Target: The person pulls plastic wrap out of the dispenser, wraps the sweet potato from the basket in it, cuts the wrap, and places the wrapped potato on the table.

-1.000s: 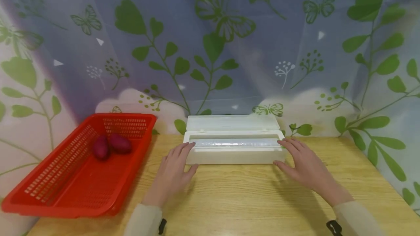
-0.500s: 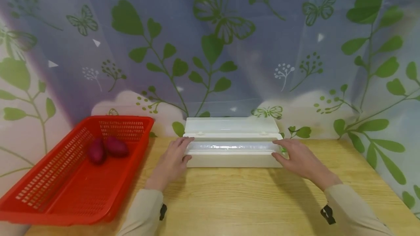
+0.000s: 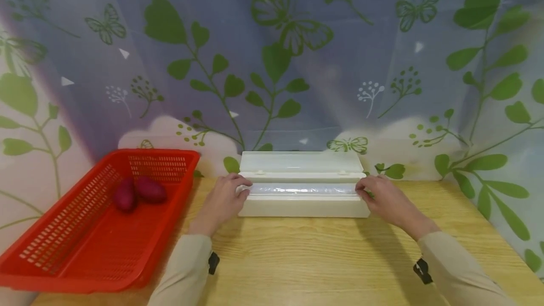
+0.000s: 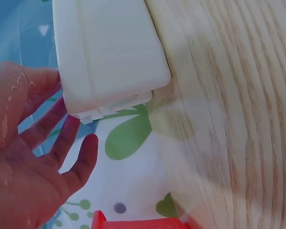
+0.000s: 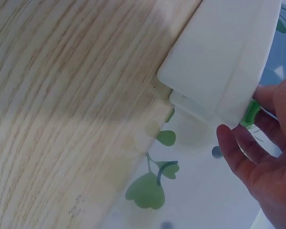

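Note:
A white cling film dispenser box (image 3: 303, 208) stands on the table with its lid (image 3: 301, 161) raised at the back. In its trough lies a shiny roll of cling film (image 3: 302, 189). My left hand (image 3: 222, 202) pinches the roll's left end with thumb and forefinger; in the left wrist view its other fingers (image 4: 69, 143) curve beside the box end. At the opposite end, my right hand (image 3: 388, 202) pinches the roll's right end. A small green piece (image 5: 250, 113) shows between thumb and fingers there in the right wrist view. The exact fingertip contact is partly hidden by the box wall.
On the left stands a red plastic basket (image 3: 144, 268) holding two purple sweet potatoes, one of them (image 3: 150, 190) near its back. The wooden table (image 3: 297, 263) ends at a curtain (image 3: 327, 74) printed with leaves and butterflies, close behind the box.
Both hands have come in to the ends of the roll, and their thumbs and fingers have closed together. The box and the basket stay in place; the view has shifted slightly.

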Tool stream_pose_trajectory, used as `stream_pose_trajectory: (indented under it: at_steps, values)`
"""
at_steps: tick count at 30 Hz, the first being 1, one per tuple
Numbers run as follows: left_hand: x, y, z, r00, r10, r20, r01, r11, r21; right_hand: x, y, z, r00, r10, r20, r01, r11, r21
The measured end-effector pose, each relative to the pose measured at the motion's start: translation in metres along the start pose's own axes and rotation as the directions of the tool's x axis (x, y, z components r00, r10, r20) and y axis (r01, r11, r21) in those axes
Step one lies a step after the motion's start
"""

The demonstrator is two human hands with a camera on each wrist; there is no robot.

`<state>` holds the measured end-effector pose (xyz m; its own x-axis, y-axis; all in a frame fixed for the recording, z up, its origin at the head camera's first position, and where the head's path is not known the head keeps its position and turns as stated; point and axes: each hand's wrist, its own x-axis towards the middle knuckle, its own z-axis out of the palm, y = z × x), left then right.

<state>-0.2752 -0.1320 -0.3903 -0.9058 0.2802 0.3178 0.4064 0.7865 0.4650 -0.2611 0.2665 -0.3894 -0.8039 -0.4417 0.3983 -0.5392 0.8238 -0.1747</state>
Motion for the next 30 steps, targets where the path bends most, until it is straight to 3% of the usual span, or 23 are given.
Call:
stream_pose_trajectory:
  at_steps: [5, 10, 15, 18, 21, 24, 30]
  values:
    - [0.004, -0.001, 0.001, 0.998, -0.062, 0.005, 0.063, 0.998, -0.023, 0.001, 0.001, 0.003, 0.999, 0.043, -0.018, -0.043, 0.999, 0.020]
    - [0.008, 0.000, 0.004, 0.989, -0.145, -0.029, 0.143, 0.988, -0.064, 0.002, 0.000, 0.002, 0.997, 0.081, 0.002, -0.081, 0.995, 0.054]
    - [0.015, 0.002, 0.008, 0.956, -0.286, -0.063, 0.273, 0.948, -0.163, 0.004, -0.001, 0.000, 0.994, 0.092, 0.058, -0.096, 0.993, 0.068]
    - [0.019, 0.003, 0.011, 0.937, -0.338, -0.085, 0.316, 0.927, -0.202, 0.007, 0.000, 0.000, 0.996, 0.067, 0.062, -0.071, 0.996, 0.054]
    - [0.022, 0.003, 0.013, 0.928, -0.357, -0.105, 0.327, 0.917, -0.228, 0.012, 0.002, 0.001, 0.996, 0.058, 0.069, -0.062, 0.996, 0.059]
    - [0.024, 0.002, 0.016, 0.927, -0.358, -0.114, 0.320, 0.910, -0.263, 0.015, 0.004, 0.002, 0.991, 0.100, 0.087, -0.109, 0.988, 0.108]
    - [0.025, -0.003, 0.018, 0.950, -0.306, -0.062, 0.263, 0.891, -0.369, 0.017, 0.010, 0.002, 0.985, 0.162, 0.054, -0.169, 0.968, 0.186]
